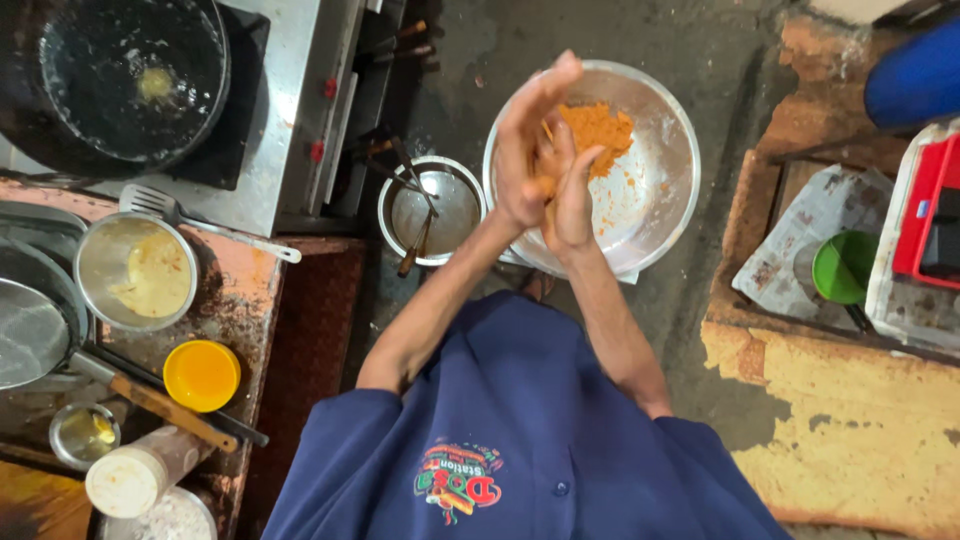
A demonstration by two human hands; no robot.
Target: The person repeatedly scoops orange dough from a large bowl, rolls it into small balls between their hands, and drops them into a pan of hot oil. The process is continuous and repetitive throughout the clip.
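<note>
The left hand (528, 150) and right hand (572, 190) press flat together around a lump of orange dough (548, 172) above a big steel bowl (660, 190) holding more orange mix (597, 128).

Two hands, the left hand (525, 140) and the right hand (570, 190), press one lump of orange dough (545, 185) between them over one large steel bowl (655, 190) holding one heap of orange mix (598, 125). One small steel pot (450, 205) stands beside it, with one black pan (130, 75) on one stove (280, 120). On the table (245, 300) are one slotted spatula (165, 207), one steel bowl of batter (135, 270), one yellow cup (201, 375) and one strainer (30, 325).
</note>
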